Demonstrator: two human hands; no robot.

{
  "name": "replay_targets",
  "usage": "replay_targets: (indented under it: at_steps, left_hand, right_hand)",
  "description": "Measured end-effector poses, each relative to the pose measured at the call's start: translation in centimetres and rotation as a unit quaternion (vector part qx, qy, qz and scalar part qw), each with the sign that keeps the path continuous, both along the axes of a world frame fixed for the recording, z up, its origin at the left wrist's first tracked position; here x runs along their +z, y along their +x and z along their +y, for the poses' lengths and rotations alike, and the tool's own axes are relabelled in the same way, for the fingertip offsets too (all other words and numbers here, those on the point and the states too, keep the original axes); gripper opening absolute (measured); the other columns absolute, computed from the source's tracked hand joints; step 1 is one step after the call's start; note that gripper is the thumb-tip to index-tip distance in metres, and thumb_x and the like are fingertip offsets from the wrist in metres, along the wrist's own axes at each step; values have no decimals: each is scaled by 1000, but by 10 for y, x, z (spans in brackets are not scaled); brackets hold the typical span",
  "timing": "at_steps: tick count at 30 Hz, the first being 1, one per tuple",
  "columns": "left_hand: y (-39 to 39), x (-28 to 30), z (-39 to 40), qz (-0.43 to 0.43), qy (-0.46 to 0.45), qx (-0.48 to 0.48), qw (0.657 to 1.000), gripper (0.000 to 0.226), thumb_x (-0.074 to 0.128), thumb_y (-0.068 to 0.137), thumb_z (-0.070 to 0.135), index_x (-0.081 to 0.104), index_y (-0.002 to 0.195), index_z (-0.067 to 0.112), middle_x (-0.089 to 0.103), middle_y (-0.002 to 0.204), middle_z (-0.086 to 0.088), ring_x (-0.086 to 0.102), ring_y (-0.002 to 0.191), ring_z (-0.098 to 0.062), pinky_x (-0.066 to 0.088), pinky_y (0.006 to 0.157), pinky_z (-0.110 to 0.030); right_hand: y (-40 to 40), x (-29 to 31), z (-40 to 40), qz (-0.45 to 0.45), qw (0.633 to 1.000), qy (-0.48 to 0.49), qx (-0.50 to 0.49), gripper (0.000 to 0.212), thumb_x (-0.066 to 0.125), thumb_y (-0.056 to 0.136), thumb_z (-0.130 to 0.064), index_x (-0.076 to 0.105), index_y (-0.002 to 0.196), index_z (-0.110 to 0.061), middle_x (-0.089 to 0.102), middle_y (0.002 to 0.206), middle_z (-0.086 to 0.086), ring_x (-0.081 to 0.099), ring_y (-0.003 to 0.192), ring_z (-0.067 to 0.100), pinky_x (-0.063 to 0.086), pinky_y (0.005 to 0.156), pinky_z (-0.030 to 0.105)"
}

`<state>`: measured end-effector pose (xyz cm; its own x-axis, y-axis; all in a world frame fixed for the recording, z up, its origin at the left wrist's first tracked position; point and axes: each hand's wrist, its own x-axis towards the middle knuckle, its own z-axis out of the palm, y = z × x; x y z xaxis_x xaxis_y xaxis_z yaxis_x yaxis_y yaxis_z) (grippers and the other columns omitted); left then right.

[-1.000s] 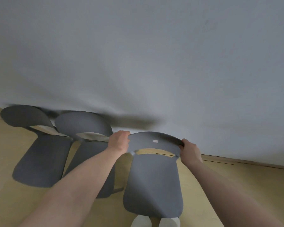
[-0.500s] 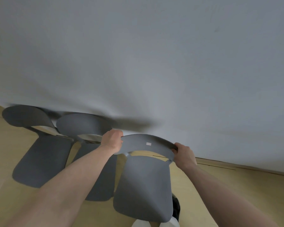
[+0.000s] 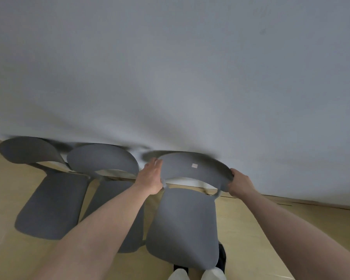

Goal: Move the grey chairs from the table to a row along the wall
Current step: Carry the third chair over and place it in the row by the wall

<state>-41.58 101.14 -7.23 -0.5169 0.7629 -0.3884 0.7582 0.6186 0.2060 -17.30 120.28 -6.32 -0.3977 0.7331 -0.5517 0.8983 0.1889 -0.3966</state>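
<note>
Two grey chairs stand with their backrests against the wall (image 3: pixel 190 67): the far-left chair (image 3: pixel 49 203) and the middle chair (image 3: pixel 109 199) just beside it, their seats facing out over the wooden floor (image 3: pixel 261 229). I have the third chair (image 3: pixel 184 225) at the right end of that line, its backrest (image 3: pixel 194 166) close to the wall and its seat near the middle chair's, so I judge this one nearly placed; whether its legs are down on the floor I cannot tell, since the seat hides them. My left hand (image 3: pixel 151 177) lies against the left edge of the backrest with its fingers stretched up along the rim, more pressing than clutching, while my right hand (image 3: pixel 239 182) curls round the right edge and holds it. What is left, as I judge it, is to settle this chair square in line and let go; the bench is out of view, so I cannot say how many chairs remain there. Each chair has a smooth dark grey seat and a curved backrest with an open gap between the two, and mine bears a small pale label (image 3: pixel 194 165) on the backrest
</note>
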Motion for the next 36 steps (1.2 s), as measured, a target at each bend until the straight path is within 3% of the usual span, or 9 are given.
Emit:
replay_targets:
  at_steps: [3,7,11,13,19,22,27,32,36]
  left_hand:
    - [-6,-3,10,-12,5,13,1000,88,66,84,13,14,154,20,13,160,-2,42,131,-33,48,96,-43]
    - [-11,-9,22,-34,-66,8,997,96,65,84,14,3,156,20,2,164,-1,45,133,-32,45,99,-38]
    - [-13,-2,28,-7,-92,-4,996,86,68,76,13,20,148,15,31,148,-10,57,115,-34,49,87,-39]
    - [-15,8,35,-1,-113,1,994,76,65,77,16,27,142,13,41,137,-10,55,117,-34,47,88,-39]
    - [-5,21,26,0,-161,0,987,77,62,81,21,25,147,8,36,145,-11,50,126,-32,45,95,-37]
    - [18,23,9,-23,-142,-12,989,67,58,82,19,33,144,11,36,146,-7,52,122,-31,47,94,-39]
    - [65,26,-13,-82,-74,-27,993,57,57,86,24,44,142,18,38,148,0,53,123,-25,46,99,-38]
    - [123,42,-15,-122,-62,-112,984,54,57,87,35,47,139,22,33,153,3,46,132,-19,37,108,-32]
    - [179,57,0,-126,-73,-205,968,53,57,88,30,47,139,21,34,150,3,45,132,-17,39,106,-31]
  right_hand:
    - [1,-3,-2,11,1000,-10,-2,46,47,81,-4,50,124,-19,59,102,6,58,89,31,56,75,40]
    - [1,-7,-10,2,999,-32,28,78,49,83,-2,21,153,-21,52,138,7,55,113,30,50,81,34]
    - [-1,-7,-13,-5,998,-47,42,89,48,85,-2,1,157,-25,35,155,2,49,127,30,48,93,35]
    - [-2,-6,-15,8,997,-75,37,90,47,84,-3,0,157,-27,32,157,3,50,127,31,47,91,35]
    - [-3,-11,-24,30,996,-69,41,76,50,85,-7,18,154,-16,30,156,1,48,128,27,45,100,37]
    - [8,-11,-46,30,996,-82,16,73,59,86,-15,25,150,-20,38,151,3,47,131,26,44,102,35]
    - [55,7,-98,-16,994,-108,27,79,59,88,-16,16,154,-18,20,158,1,41,136,25,41,105,35]
    - [123,28,-138,-53,993,-102,-38,79,55,89,-12,14,156,-19,9,163,2,33,143,28,34,113,37]
    - [183,45,-151,-52,988,-91,-110,77,51,89,-8,16,155,-21,9,163,0,31,143,29,35,112,38]
